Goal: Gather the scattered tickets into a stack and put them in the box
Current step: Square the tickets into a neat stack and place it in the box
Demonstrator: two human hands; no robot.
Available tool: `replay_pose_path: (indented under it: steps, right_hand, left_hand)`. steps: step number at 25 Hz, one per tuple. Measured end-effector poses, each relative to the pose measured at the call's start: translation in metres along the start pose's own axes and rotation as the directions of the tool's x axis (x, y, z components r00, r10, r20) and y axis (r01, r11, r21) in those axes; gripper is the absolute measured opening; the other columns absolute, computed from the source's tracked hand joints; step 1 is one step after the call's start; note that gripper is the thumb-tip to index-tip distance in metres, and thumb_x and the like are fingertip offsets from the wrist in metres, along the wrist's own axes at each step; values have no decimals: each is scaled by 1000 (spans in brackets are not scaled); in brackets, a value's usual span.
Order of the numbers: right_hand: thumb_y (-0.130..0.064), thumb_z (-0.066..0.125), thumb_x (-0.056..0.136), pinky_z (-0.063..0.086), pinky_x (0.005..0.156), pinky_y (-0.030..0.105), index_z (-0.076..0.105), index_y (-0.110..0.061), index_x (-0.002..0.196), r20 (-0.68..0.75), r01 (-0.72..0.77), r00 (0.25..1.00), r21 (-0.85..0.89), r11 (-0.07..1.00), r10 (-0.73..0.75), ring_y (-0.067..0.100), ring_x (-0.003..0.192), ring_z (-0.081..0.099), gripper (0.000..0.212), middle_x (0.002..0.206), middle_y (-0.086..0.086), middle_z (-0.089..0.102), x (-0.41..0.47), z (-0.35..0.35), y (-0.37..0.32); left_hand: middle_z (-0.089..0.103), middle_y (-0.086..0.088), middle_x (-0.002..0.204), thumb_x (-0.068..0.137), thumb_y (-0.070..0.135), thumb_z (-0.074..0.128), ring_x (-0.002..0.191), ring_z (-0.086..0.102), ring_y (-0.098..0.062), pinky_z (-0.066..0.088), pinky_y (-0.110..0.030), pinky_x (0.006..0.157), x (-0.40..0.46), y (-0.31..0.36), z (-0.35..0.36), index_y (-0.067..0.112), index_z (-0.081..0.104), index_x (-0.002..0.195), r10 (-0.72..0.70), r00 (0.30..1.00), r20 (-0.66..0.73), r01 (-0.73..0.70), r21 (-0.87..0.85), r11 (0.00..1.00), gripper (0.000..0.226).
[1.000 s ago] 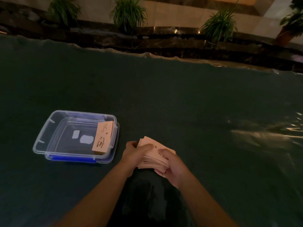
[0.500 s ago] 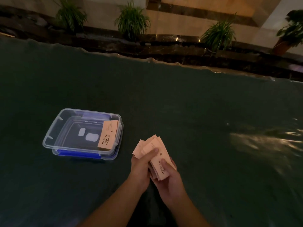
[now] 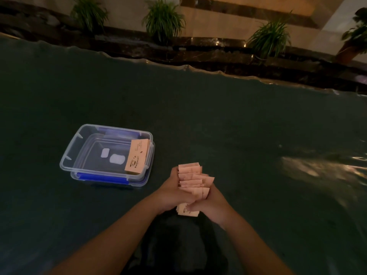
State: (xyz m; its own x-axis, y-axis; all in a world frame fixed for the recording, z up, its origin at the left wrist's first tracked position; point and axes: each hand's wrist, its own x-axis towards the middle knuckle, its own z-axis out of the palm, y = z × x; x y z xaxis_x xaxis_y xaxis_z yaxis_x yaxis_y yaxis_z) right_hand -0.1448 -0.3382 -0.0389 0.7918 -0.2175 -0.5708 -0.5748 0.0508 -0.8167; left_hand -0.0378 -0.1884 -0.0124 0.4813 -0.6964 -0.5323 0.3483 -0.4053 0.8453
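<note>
A bundle of pink paper tickets [image 3: 193, 180] stands on edge between my palms, its ends uneven and fanned. My left hand [image 3: 172, 192] presses on the bundle's left side and my right hand [image 3: 209, 203] presses on its right side, fingers meeting in front. To the left sits a clear plastic box [image 3: 79, 147] with blue clips. A small pile of pink tickets [image 3: 138, 155] with a coffee-cup print lies inside the box against its right wall.
The dark green tablecloth [image 3: 218, 120] covers the whole table, with a shiny reflection at the right. Beyond the far edge are a dark stone ledge and potted plants [image 3: 163, 18]. My dark lap shows below the hands.
The bundle went from a loose fan held flat to standing on edge, squeezed between both palms. The hands have shifted slightly away from me.
</note>
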Motion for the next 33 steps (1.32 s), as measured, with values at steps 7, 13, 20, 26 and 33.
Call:
replay_pose_path:
  steps: [7, 13, 20, 26, 33]
  right_hand:
    - [2, 91, 78, 59, 93, 22, 51, -26, 142, -110, 150, 982, -32, 988, -153, 5, 108, 76, 80, 126, -3, 74, 3, 14, -7]
    - [6, 88, 76, 54, 106, 21, 32, -33, 150, -33, 130, 990, -187, 974, -138, -7, 117, 67, 100, 140, -6, 61, 1, 16, 17]
    - [-2, 82, 84, 39, 124, 31, 12, -39, 162, -47, 112, 990, -336, 935, -135, 6, 142, 49, 112, 163, -4, 35, 5, 24, 19]
    - [-9, 86, 80, 44, 122, 38, 10, -35, 166, -15, 103, 993, -327, 939, -114, 8, 139, 56, 118, 158, -2, 48, 3, 13, 19]
    - [-24, 86, 81, 48, 119, 44, 18, -47, 156, -45, 97, 992, -303, 948, -116, 5, 128, 62, 105, 142, -13, 57, 6, 26, 14]
  left_hand:
    - [63, 6, 131, 77, 8, 90, 117, 66, -1, 54, -17, 95, 5, -11, -7, 28, 30, 146, 232, 973, -1, -228, 197, 954, 94]
    - [39, 16, 157, 70, 26, 95, 141, 43, 5, 32, -20, 115, 6, -48, -10, 30, 5, 164, 199, 979, 32, -201, 244, 949, 130]
    - [47, 21, 140, 78, 24, 88, 126, 49, 10, 34, -30, 119, 11, -57, -2, 34, 20, 157, 162, 987, -21, -147, 320, 936, 105]
    - [35, 20, 148, 73, 21, 91, 136, 39, 3, 30, -27, 117, 8, -41, -9, 32, -6, 162, 150, 985, 88, -172, 359, 917, 132]
    - [47, 11, 143, 78, 25, 88, 131, 51, -1, 41, -33, 117, 9, -47, -5, 39, 21, 150, 213, 977, 8, -199, 386, 901, 100]
